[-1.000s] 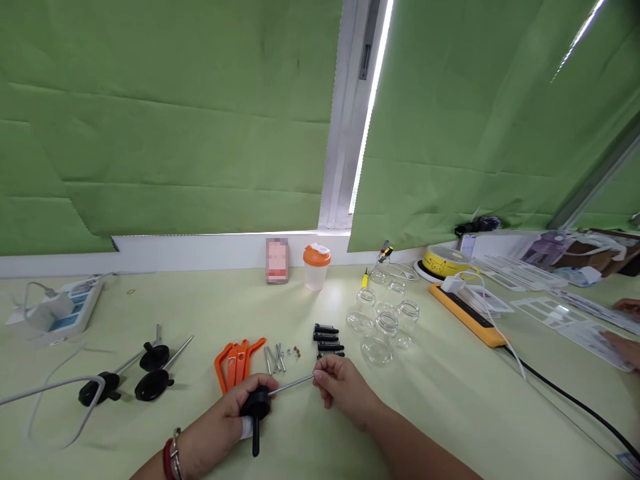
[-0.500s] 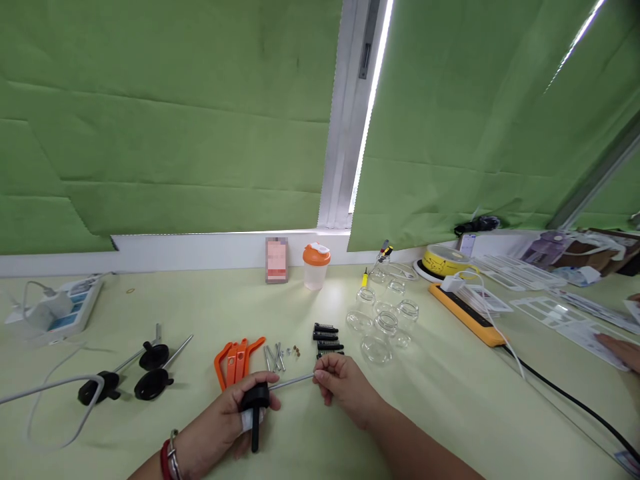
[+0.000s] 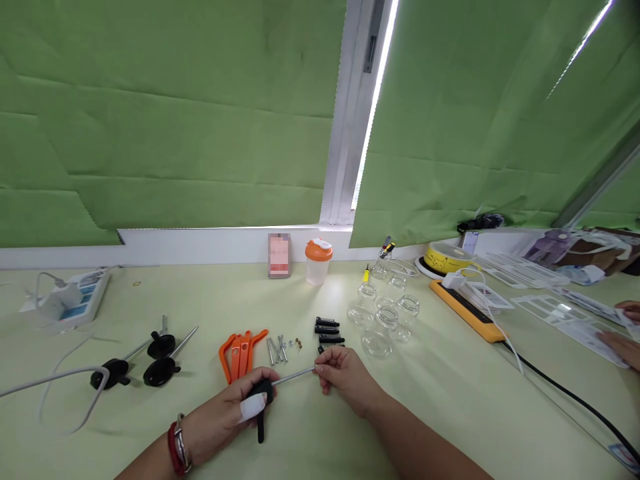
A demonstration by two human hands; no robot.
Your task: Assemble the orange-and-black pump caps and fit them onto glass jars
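Pale green counter (image 3: 450, 400) below green blinds (image 3: 175, 133), window frame between. Left hand (image 3: 227, 417) curled shut around black knob (image 3: 263, 393) of a plunger part; knob mostly hidden by fingers, one fingertip taped white, black stem poking out below. Right hand (image 3: 345, 377) pinched closed on far end of metal rod (image 3: 295, 376) running out of that knob; rod tip hidden inside the pinch. Whole piece low over counter, contact with surface not discernible. Just beyond: orange handles (image 3: 240, 347), loose screws (image 3: 277, 348), black ribbed pieces (image 3: 327, 330) partly covered by right hand, clear glass jars (image 3: 383, 320). Three similar plunger parts (image 3: 145, 363) lying well to the left, beside a white cable (image 3: 50, 393). Small fittings near screws too tiny to identify. Another person's hand (image 3: 623, 343) cut off at right edge.
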